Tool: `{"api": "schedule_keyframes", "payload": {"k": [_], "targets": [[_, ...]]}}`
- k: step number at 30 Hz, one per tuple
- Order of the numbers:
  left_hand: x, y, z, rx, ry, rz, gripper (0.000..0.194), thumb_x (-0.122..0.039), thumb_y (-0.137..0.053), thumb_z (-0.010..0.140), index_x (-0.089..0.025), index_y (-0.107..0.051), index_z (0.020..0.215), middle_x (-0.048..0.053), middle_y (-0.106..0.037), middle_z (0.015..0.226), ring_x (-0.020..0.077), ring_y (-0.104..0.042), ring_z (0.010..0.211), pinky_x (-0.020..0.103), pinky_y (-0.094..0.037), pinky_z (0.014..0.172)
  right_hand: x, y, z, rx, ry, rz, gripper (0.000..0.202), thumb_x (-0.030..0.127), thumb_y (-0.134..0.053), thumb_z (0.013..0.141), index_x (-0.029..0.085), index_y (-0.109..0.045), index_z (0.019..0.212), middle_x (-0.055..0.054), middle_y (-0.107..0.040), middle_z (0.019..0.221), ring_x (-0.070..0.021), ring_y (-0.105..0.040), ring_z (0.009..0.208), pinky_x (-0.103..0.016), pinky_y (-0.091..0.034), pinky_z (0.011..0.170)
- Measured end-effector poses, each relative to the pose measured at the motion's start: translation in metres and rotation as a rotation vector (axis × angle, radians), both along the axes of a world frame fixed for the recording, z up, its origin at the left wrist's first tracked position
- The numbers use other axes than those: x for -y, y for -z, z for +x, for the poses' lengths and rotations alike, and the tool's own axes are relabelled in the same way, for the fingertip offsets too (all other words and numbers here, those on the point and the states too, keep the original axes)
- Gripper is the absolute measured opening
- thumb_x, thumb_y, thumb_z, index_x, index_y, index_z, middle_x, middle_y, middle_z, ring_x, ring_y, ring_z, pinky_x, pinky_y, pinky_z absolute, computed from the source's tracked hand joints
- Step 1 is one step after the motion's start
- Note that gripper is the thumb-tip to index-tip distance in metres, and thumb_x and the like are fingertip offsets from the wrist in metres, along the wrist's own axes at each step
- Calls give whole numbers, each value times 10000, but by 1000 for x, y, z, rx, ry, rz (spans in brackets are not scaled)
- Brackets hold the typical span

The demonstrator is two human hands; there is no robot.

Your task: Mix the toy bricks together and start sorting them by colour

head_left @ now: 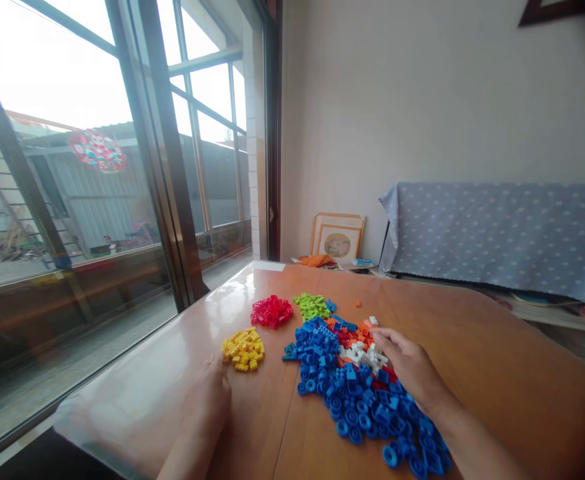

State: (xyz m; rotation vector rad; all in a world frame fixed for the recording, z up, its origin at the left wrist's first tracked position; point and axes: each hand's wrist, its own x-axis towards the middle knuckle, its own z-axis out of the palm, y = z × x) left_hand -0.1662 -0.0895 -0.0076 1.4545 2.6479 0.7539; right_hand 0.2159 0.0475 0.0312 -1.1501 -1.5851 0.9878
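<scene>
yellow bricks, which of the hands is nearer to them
Left. The left hand is at the near left edge of the yellow bricks; the right hand is well off to their right, beyond the blue pieces, beside the white pieces.

No words or numbers can be read here. The round, bright sticker [98, 151] on the window glass [132, 200] is too blurry to tell if it has writing. The small picture [337, 245] by the wall is too far away to make out any letters. The toy bricks [317, 347] on the counter [472, 347] are too tiny for that too.
</scene>
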Motion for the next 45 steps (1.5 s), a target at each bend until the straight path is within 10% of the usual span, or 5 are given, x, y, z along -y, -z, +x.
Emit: {"api": "schedule_keyframes", "payload": {"k": [8, 17, 30, 36, 45], "targets": [[-3, -2, 25, 3, -11, 194, 508, -266, -424, 921, -265, -531, 1418, 93, -643, 1365, 316, -621, 1226, 452, -496, 1015, 4, 16, 21, 69, 130, 115, 473, 612, -518, 893, 216, -715, 1059, -79, -766, 1039, -293, -696, 1000, -377, -552, 871], [-81, -55, 150, 148, 566, 520, 502, -368, -442, 994, -203, -479, 1467, 108, -532, 1489, 229, -482, 1392, 401, -403, 1153, 12, 26, 7, 383, 63, 442, 366, 510, -465, 950, 259, -715, 1041, -105, -722, 1106, -304, -626, 1107, -467, -488, 994], [-59, -14, -26, -33, -272, 32, 751, -712, -366, 899, -183, -551, 1398, 205, -488, 1501, 490, -385, 1386, 738, -248, 1062, 38, 21, -20, 545, -154, 503, 414, 539, -568, 920, 326, -691, 1253, -67, -631, 1364, -336, -483, 1334, -581, -314, 1164], [-82, -11, 10, -59, 166, -1, 641, -675, -385, 922, -232, -626, 1317, 132, -600, 1406, 326, -549, 1283, 448, -383, 1087, 45, 12, -16, 665, -306, 439, 576, 657, -631, 827, 374, -640, 1329, -62, -552, 1467, -387, -385, 1414, -672, -62, 1205], [-108, -3, 104, -25, 331, 179, 455, -540, -512, 919, -227, -714, 1181, 100, -669, 1263, 274, -607, 1168, 361, -437, 1015, 47, 12, -18, 745, -420, 362, 847, 706, -730, 682, 381, -529, 1437, -88, -390, 1591, -419, -246, 1482, -669, 29, 1196]]}}
